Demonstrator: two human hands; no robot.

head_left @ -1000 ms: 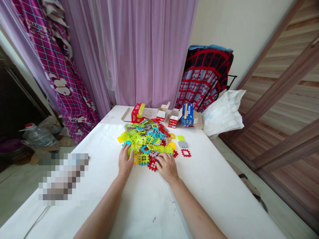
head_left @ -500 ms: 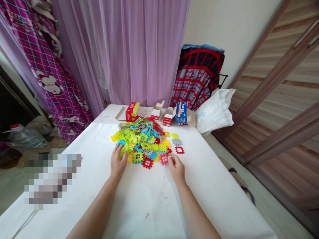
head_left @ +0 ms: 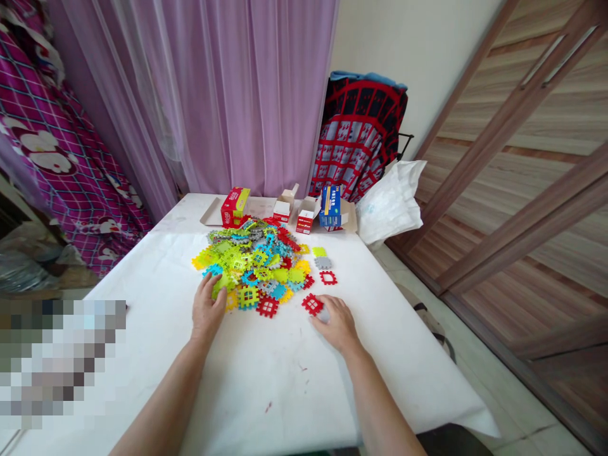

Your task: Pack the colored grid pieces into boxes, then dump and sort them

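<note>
A heap of flat, notched plastic pieces [head_left: 242, 259] in green, yellow, blue, red and grey lies mid-table. My left hand [head_left: 208, 307] rests at the heap's near left edge, fingers spread, beside a green piece. To the right of the heap, my right hand [head_left: 336, 322] grips a red window-patterned piece [head_left: 312, 304] between thumb and fingers. Beyond that hand, a red frame piece [head_left: 328, 278], a grey piece [head_left: 323, 263] and a green piece [head_left: 319, 252] lie apart from the heap in a row.
Along the far edge stand a red-yellow box [head_left: 234, 208], two small open boxes [head_left: 305, 220] and a blue box [head_left: 330, 206]. A white bag [head_left: 392, 202] is beyond the far right corner of the white-covered table [head_left: 266, 386].
My right hand has drawn the red window piece away from the heap, toward the right. My left hand stays near the heap. The camera view has turned slightly right.
</note>
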